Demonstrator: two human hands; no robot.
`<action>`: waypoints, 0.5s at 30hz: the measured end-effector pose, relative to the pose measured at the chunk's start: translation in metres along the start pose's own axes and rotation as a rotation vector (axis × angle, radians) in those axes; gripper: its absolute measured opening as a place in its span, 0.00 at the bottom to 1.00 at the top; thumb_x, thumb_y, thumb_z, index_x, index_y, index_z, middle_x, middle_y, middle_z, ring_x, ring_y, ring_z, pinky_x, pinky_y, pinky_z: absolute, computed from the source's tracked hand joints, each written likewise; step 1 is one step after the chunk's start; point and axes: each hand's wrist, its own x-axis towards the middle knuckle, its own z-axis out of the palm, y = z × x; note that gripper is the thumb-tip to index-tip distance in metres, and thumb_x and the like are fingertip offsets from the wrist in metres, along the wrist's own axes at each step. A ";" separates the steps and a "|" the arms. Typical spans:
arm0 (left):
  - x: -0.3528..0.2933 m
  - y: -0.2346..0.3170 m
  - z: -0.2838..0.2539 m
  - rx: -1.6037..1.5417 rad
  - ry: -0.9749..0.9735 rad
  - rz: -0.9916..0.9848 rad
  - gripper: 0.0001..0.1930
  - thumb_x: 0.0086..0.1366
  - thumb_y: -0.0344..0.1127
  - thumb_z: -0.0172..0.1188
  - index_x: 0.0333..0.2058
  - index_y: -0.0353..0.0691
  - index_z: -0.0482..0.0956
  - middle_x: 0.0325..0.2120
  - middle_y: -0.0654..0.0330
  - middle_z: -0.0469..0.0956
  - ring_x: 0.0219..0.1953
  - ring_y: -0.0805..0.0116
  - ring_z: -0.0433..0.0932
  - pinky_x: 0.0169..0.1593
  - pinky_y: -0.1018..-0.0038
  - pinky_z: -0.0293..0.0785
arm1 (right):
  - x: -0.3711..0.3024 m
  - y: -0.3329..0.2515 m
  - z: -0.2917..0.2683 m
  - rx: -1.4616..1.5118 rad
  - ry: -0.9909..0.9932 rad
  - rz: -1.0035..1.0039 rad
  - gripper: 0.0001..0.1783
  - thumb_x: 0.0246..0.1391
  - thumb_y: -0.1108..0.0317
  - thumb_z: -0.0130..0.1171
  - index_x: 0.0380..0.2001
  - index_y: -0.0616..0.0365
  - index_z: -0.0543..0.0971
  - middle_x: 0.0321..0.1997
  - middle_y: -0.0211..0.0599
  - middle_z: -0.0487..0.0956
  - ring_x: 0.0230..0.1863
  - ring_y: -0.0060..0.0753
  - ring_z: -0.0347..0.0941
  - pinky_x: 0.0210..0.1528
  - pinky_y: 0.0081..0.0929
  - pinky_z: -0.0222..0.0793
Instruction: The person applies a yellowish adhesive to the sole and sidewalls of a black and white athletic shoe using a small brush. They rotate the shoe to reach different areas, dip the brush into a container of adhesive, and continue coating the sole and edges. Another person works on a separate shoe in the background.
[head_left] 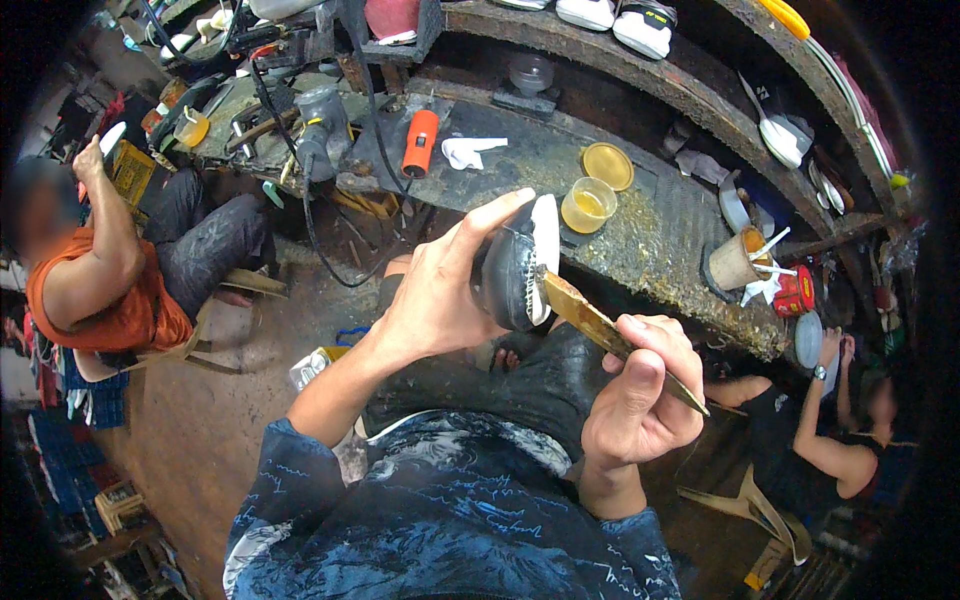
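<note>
Black shoe (pixel 506 283), yellow-crusted workbench (pixel 650 232) alongside, brown floor (pixel 205 450), shelved white shoes (pixel 642 36)

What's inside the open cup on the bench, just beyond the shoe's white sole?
Inside the open cup, past the black shoe in the left hand, a yellow substance shows. It covers the cup's bottom, so anything beneath it can't be seen.

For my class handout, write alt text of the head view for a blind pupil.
A person's left hand holds a black shoe with a white underside while the right hand holds a narrow stick, its tip at that underside. Ahead, a worktable bears a cup of yellowish material and an orange cylinder; a co-worker is at each side.
</note>
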 end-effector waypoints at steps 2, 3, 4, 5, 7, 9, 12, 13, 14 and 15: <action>0.000 0.000 0.000 -0.006 -0.017 -0.016 0.56 0.43 0.30 0.83 0.71 0.45 0.61 0.60 0.45 0.78 0.58 0.43 0.81 0.58 0.58 0.81 | 0.000 0.000 0.000 0.000 -0.001 -0.002 0.18 0.73 0.61 0.57 0.46 0.69 0.81 0.41 0.46 0.83 0.40 0.32 0.73 0.27 0.17 0.65; -0.001 0.000 0.000 -0.009 -0.027 -0.023 0.56 0.43 0.30 0.83 0.71 0.45 0.61 0.60 0.45 0.77 0.58 0.43 0.81 0.59 0.58 0.81 | 0.000 0.001 0.000 -0.001 -0.001 -0.003 0.18 0.73 0.61 0.57 0.46 0.69 0.81 0.41 0.46 0.83 0.40 0.32 0.73 0.27 0.18 0.65; -0.001 0.000 0.000 -0.011 -0.038 -0.033 0.56 0.43 0.31 0.83 0.71 0.45 0.60 0.61 0.45 0.77 0.58 0.43 0.81 0.59 0.58 0.81 | 0.000 0.001 0.000 -0.002 0.000 -0.004 0.18 0.73 0.61 0.57 0.46 0.69 0.81 0.41 0.46 0.83 0.40 0.32 0.73 0.27 0.18 0.64; -0.001 0.000 0.000 -0.013 -0.048 -0.043 0.57 0.43 0.31 0.83 0.72 0.45 0.60 0.61 0.45 0.77 0.58 0.43 0.81 0.59 0.58 0.81 | 0.000 0.001 0.000 -0.003 0.000 -0.005 0.18 0.73 0.61 0.57 0.46 0.69 0.81 0.40 0.46 0.83 0.40 0.32 0.73 0.27 0.18 0.64; -0.001 0.000 0.000 -0.021 -0.053 -0.040 0.57 0.43 0.31 0.83 0.72 0.45 0.59 0.61 0.45 0.76 0.58 0.43 0.81 0.59 0.58 0.81 | 0.000 0.001 0.000 -0.006 -0.002 -0.006 0.18 0.72 0.61 0.57 0.46 0.70 0.81 0.40 0.46 0.83 0.40 0.32 0.74 0.27 0.18 0.64; -0.001 0.001 0.000 -0.033 -0.066 -0.049 0.57 0.43 0.31 0.83 0.72 0.45 0.59 0.61 0.44 0.76 0.59 0.42 0.81 0.59 0.58 0.81 | 0.000 0.002 0.000 -0.008 -0.002 -0.009 0.18 0.72 0.61 0.57 0.46 0.70 0.81 0.40 0.46 0.83 0.40 0.33 0.74 0.27 0.18 0.64; -0.001 0.002 -0.001 -0.045 -0.098 -0.064 0.58 0.43 0.32 0.84 0.71 0.43 0.58 0.61 0.43 0.77 0.59 0.41 0.81 0.59 0.57 0.80 | 0.001 0.004 0.001 -0.011 -0.002 -0.012 0.17 0.72 0.62 0.57 0.46 0.69 0.82 0.40 0.47 0.83 0.39 0.32 0.74 0.27 0.18 0.64; -0.001 0.002 -0.001 -0.039 -0.107 -0.058 0.58 0.43 0.33 0.84 0.71 0.43 0.58 0.61 0.43 0.77 0.59 0.41 0.80 0.59 0.57 0.80 | 0.001 0.005 0.001 -0.014 -0.006 -0.012 0.17 0.72 0.62 0.56 0.45 0.69 0.82 0.40 0.47 0.83 0.39 0.32 0.74 0.27 0.18 0.64; -0.001 0.002 -0.002 -0.033 -0.116 -0.052 0.57 0.43 0.33 0.84 0.71 0.42 0.58 0.60 0.43 0.77 0.59 0.40 0.80 0.59 0.57 0.80 | 0.001 0.006 0.002 -0.013 0.007 -0.003 0.16 0.71 0.64 0.58 0.45 0.69 0.82 0.40 0.47 0.83 0.38 0.33 0.75 0.30 0.21 0.66; -0.001 0.002 -0.003 -0.048 -0.134 -0.066 0.58 0.43 0.34 0.84 0.71 0.42 0.58 0.59 0.42 0.78 0.58 0.40 0.81 0.59 0.57 0.80 | 0.002 0.007 0.002 -0.013 0.020 0.006 0.15 0.70 0.65 0.59 0.44 0.69 0.83 0.39 0.46 0.84 0.38 0.35 0.76 0.32 0.23 0.68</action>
